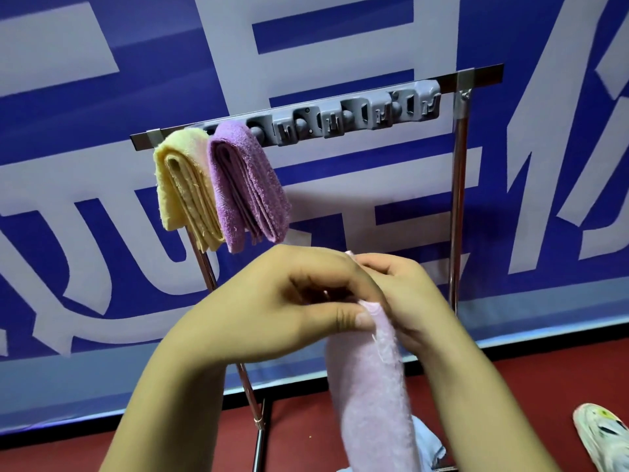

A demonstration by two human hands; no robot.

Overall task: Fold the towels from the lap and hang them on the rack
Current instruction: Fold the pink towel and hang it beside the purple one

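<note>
Hands pinch the pink towel's (371,396) top edge: left hand (272,311) beside right hand (405,298). Yellow towel (183,189) and purple towel (248,185) hang touching on the rack (459,185).

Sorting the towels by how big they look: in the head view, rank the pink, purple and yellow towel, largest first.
1. Pink towel, though it is nearest the camera, so unsure.
2. Purple towel and yellow towel look alike, both folded on the rack.
</note>
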